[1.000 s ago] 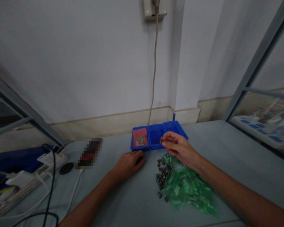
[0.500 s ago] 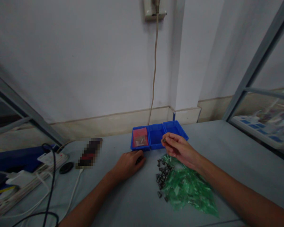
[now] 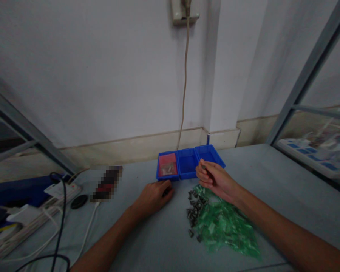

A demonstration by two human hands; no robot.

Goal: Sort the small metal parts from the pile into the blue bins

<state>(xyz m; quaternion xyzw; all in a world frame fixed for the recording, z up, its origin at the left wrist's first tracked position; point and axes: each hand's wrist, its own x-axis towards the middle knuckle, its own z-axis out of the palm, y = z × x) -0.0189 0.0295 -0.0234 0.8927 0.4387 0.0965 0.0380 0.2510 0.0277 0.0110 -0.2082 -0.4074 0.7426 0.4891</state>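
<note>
My right hand (image 3: 215,179) is raised in front of the blue bins, thumb and fingers pinched on a small dark metal part (image 3: 203,167). Below it lies a green plastic bag (image 3: 226,230), with a pile of small dark metal parts (image 3: 197,208) spilled along its left side. On the table, my left hand (image 3: 155,194) rests with its fingers curled, just in front of the left blue bin (image 3: 158,172). Something dark shows under its thumb, too shaded to name. A pink sheet or bag (image 3: 167,158) and a clear packet (image 3: 168,169) lie in that bin.
A middle blue bin (image 3: 188,175) and a right blue bin (image 3: 219,160) adjoin the left one. To the left are a blurred-out phone-like device (image 3: 107,184) with a white cable, a round black disc (image 3: 79,201) and a power strip (image 3: 25,230). Metal frame posts flank the table.
My right hand has shifted slightly to the right, and the small metal part has turned in its fingertips. My left hand and the pile look the same.
</note>
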